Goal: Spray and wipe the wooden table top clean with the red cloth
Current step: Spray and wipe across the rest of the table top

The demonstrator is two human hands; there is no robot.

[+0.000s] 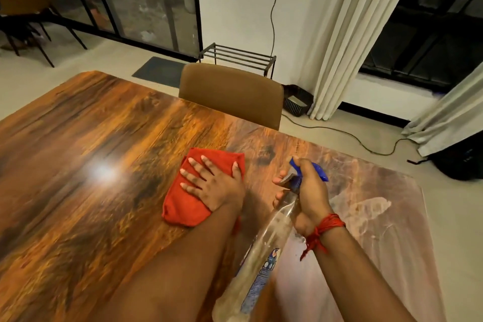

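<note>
Left grip point(211, 185) presses flat, fingers spread, on the red cloth point(183, 206) atop the tabletop point(91, 138); right grip point(308, 193) clasps a seemingly near-empty spray bottle point(261, 264).

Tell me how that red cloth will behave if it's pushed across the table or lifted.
The red cloth looks soft and folded, bulging at its edges, so lifted it would probably droop rather than hold shape. Under the flat left hand it should slide fairly easily, since the table top looks glossy. Pushed from one edge only, it would likely bunch up.
</note>
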